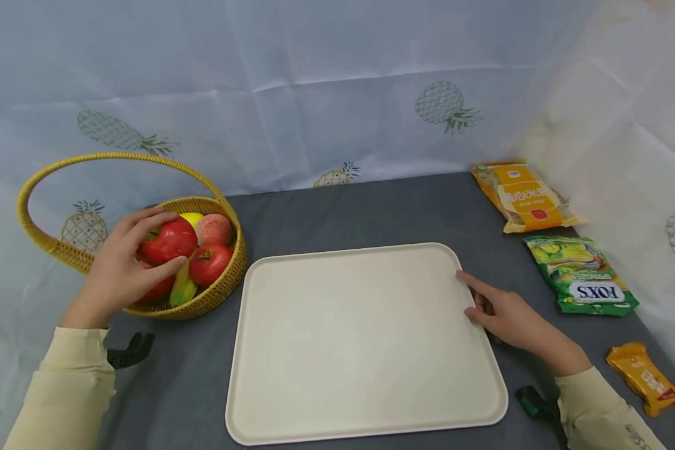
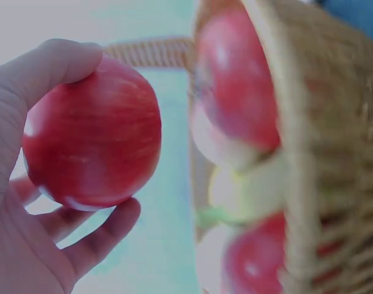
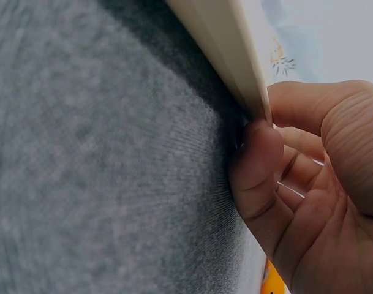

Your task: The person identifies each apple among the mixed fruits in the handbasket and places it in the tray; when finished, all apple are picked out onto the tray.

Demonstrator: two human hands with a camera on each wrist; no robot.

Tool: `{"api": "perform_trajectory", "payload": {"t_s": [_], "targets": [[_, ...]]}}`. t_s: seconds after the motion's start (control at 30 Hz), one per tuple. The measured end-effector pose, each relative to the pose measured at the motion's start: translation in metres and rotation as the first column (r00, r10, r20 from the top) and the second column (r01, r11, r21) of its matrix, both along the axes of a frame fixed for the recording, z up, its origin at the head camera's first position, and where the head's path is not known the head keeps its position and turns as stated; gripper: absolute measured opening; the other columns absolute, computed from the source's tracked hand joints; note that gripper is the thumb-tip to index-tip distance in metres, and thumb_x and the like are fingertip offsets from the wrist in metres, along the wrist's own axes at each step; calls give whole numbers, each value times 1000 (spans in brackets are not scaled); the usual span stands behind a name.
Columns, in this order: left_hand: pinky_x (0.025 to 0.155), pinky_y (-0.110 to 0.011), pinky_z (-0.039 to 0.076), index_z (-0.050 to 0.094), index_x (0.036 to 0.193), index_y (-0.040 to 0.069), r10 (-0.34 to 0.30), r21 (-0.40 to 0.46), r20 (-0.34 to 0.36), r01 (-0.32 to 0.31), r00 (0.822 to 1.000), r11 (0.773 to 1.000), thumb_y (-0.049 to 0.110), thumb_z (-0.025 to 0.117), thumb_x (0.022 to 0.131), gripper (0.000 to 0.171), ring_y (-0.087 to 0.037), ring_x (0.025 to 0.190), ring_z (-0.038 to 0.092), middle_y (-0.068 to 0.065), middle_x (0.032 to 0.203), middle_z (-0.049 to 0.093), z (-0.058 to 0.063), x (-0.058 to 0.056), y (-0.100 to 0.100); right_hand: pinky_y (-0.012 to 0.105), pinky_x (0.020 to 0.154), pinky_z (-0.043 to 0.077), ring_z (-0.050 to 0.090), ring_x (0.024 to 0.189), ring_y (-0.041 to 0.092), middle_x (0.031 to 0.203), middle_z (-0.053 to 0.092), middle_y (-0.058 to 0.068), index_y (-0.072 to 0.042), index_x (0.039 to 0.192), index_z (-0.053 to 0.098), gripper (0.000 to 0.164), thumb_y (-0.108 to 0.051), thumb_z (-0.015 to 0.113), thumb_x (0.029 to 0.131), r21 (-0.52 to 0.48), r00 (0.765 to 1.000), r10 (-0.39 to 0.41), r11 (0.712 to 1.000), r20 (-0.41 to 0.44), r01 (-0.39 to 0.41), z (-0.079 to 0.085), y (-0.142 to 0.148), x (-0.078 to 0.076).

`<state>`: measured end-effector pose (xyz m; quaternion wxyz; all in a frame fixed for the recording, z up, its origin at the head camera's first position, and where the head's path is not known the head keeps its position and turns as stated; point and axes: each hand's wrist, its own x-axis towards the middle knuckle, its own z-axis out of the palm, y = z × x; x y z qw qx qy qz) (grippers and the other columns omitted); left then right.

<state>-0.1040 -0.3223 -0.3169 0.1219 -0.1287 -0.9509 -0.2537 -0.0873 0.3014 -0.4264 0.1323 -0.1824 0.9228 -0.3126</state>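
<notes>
My left hand [image 1: 120, 262] holds a shiny red apple [image 1: 171, 240] over the yellow wicker basket [image 1: 225, 290]. In the left wrist view, the thumb lies on one side of the apple [image 2: 94, 138] and the fingertips are against the other, with the basket wall [image 2: 333, 122] beside it. Inside the basket are another red apple [image 1: 210, 265], a peach [image 1: 214, 230], a yellow-green banana-shaped fruit [image 1: 183, 289] and more fruit partly hidden by the hand. My right hand [image 1: 509, 319] pinches the right rim of a cream tray [image 1: 365, 344], as the right wrist view also shows.
Along the right side lie an orange-and-clear food bag [image 1: 525, 197], a green FOX'S candy bag [image 1: 582, 275] and a small orange packet [image 1: 647, 378]. The basket's tall handle [image 1: 118, 155] arches up behind the left hand. Pineapple-print cloth [image 1: 315, 125] hangs behind the grey table [image 1: 343, 219].
</notes>
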Motion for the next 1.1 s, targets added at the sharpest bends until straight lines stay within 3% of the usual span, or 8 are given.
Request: {"api": "perform_trajectory", "payload": {"t_s": [0.1,0.2,0.3,0.4,0.63,0.8,1.0,1.1], "targets": [[86,-26,54,56,145,16,-77,-13,-71,76,995,997,7,91,73,81,-42,124,46,-14,151,42,6,11,13,26,53,42,47,58,8,84,50,-1,-8,158,34,68,-15,68,99,-8,1000,-1,1000,23,1,1,0,0],[85,-2,34,60,141,16,-173,-29,-137,171,975,985,6,95,65,84,-34,128,45,-12,149,46,11,22,29,27,51,43,48,54,9,85,50,0,-8,158,33,69,-17,67,100,-27,999,1,1000,40,0,0,0,1],[91,-6,38,62,139,14,-276,-18,-163,277,947,961,6,95,62,84,-27,130,45,-12,147,48,9,33,44,28,50,44,49,52,10,85,50,1,-8,158,32,69,-18,67,100,-42,998,2,999,56,1,1,0,1],[96,-10,40,61,140,15,-342,-3,-128,345,931,939,10,95,63,84,-21,130,46,-11,149,47,1,44,56,28,49,44,49,51,11,85,50,1,-9,159,31,69,-18,67,100,-37,997,-7,999,72,10,2,0,1],[94,-28,53,59,140,26,-409,18,4,409,912,912,33,92,75,73,-20,132,46,-2,151,43,-27,63,78,28,49,45,49,51,12,85,50,2,-11,160,30,71,-19,67,100,-31,996,-15,999,93,18,4,-3,-1],[89,-40,57,57,140,30,-450,77,88,445,889,892,23,94,72,78,-21,131,45,-2,151,42,-48,69,91,28,49,45,50,51,12,85,50,2,-10,160,30,70,-19,67,100,-38,996,-19,999,92,23,4,-2,1],[86,-38,58,54,143,30,-494,102,128,484,860,869,19,92,76,78,-22,128,47,-5,151,42,-70,73,103,28,48,45,49,51,11,84,50,2,-11,160,31,70,-19,67,100,-38,996,-18,999,85,21,4,-2,1],[85,-38,58,53,144,30,-505,88,123,497,854,863,19,91,77,78,-22,127,47,-7,151,43,-77,74,106,28,48,44,49,51,11,84,50,1,-11,160,31,70,-19,66,100,-38,997,-13,999,77,16,3,-2,0]]}}
